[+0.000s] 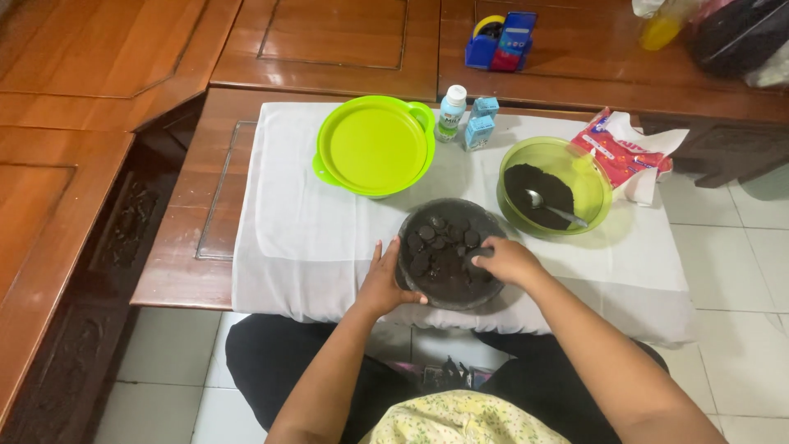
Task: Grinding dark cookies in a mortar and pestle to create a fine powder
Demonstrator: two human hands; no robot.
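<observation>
white cloth (pixel 304 238) | left hand (pixel 385 284) fingers flat against dark bowl (pixel 493 292) | right hand (pixel 508 260) fingers pinching cookie (pixel 479 253)

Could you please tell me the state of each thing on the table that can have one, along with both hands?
Dark bowl: open, upright, holds dark round biscuits.
Left hand: open, flat against the dark bowl's side.
Right hand: closed on a biscuit.
Green bowl: open, holds dark crumbs and a spoon.
Lidded green bowl: covered.
Small bottle: capped, upright.
Red and white packet: torn open, lying down.
</observation>
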